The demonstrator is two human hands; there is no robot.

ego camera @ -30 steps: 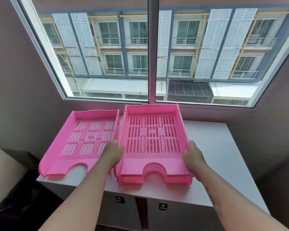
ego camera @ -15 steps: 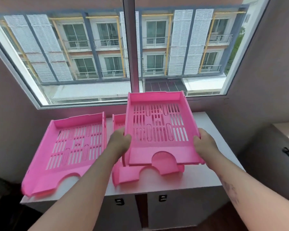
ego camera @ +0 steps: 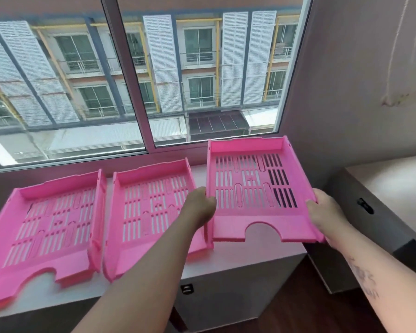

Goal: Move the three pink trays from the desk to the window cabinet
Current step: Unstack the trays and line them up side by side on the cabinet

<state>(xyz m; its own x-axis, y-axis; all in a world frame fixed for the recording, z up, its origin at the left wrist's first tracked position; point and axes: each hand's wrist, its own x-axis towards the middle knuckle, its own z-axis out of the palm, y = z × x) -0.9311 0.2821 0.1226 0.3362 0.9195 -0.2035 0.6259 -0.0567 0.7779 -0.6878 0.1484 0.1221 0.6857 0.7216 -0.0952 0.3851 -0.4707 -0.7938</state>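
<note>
I have the third tray (ego camera: 259, 188) held between both hands: my left hand (ego camera: 199, 207) is clenched on its left wall, my right hand (ego camera: 327, 212) on its right wall, fingers (ego camera: 313, 205) curled over the rim. I hold it by the sides so it stays level and I can steer it in beside the others. It hangs above the right end of the cabinet (ego camera: 238, 280), part of it out past the edge, where the slots show dark floor instead of white top. I judge it is not yet set down, and it will need to come left to sit fully on the top.

The other two trays, left tray (ego camera: 46, 227) and middle tray (ego camera: 154, 203), lie flat side by side on the white top, notches toward me. The window (ego camera: 135, 80) runs just behind them, facing a shuttered building. A second low cabinet (ego camera: 382, 188) stands to the right, near the wall
</note>
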